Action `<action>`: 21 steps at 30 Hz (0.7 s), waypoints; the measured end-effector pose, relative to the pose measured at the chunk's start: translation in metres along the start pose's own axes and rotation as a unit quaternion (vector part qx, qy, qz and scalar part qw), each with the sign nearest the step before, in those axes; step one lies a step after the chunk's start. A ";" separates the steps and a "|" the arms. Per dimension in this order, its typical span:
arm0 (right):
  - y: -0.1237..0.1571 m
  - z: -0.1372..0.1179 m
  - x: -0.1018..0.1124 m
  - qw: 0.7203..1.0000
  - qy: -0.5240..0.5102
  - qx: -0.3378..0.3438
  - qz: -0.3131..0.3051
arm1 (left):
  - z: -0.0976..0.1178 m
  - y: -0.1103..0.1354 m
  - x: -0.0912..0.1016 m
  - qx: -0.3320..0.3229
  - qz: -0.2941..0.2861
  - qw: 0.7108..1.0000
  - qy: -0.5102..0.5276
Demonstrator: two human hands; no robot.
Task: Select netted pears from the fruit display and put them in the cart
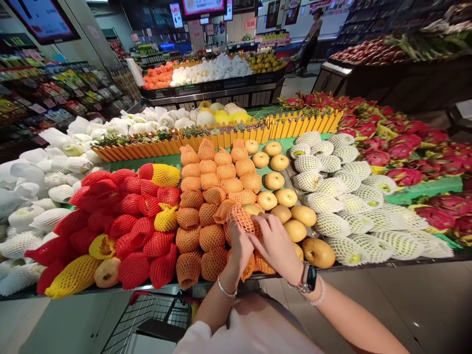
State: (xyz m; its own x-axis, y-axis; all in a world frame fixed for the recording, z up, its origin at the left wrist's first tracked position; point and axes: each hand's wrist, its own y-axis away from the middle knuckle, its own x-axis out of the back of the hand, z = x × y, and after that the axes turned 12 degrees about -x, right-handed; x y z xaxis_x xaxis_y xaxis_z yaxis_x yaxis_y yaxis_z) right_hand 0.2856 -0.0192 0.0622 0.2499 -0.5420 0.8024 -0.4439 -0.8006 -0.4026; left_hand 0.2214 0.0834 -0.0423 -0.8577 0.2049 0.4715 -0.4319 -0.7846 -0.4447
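Note:
Both my hands meet above the front of a fruit display. My left hand (240, 248) is closed around an orange foam net sleeve (244, 217), whose mesh bunches up above the fingers. My right hand (276, 243) bends over the sleeve's right side, thumb and fingers gripping its edge. Whether a fruit sits inside the sleeve is hidden by my hands. Bare yellow-brown pears (295, 230) lie close beside my right hand. To the left stand rows of fruit in orange nets (212, 237), and more netted fruit is partly covered by my wrists.
Red-netted fruit (134, 268) fills the left, and white-netted fruit (334, 223) the right, with dragon fruit (405, 147) beyond. A low orange picket fence (306, 126) crosses behind. A shopping cart (151, 314) stands below the counter. A person (312, 42) is in the background.

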 end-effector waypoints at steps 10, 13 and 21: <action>-0.006 0.029 -0.015 0.994 -0.088 -0.065 -0.003 | 0.021 -0.013 0.007 -0.058 0.030 0.996 -0.063; -0.015 0.037 -0.020 0.965 -0.214 -0.152 -0.014 | 0.019 -0.010 0.005 -0.053 0.007 0.997 -0.059; -0.037 0.063 -0.028 0.897 -0.365 -0.235 -0.083 | 0.004 -0.005 0.007 -0.039 -0.023 0.999 -0.018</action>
State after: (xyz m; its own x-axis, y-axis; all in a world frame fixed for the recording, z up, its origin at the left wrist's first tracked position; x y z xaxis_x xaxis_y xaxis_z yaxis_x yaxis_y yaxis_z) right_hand 0.3495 0.0093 0.0264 0.7668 -0.5860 0.2621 -0.6196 -0.7823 0.0635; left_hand 0.2189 0.0866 -0.0339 -0.8268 0.2177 0.5187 -0.4923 -0.7261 -0.4800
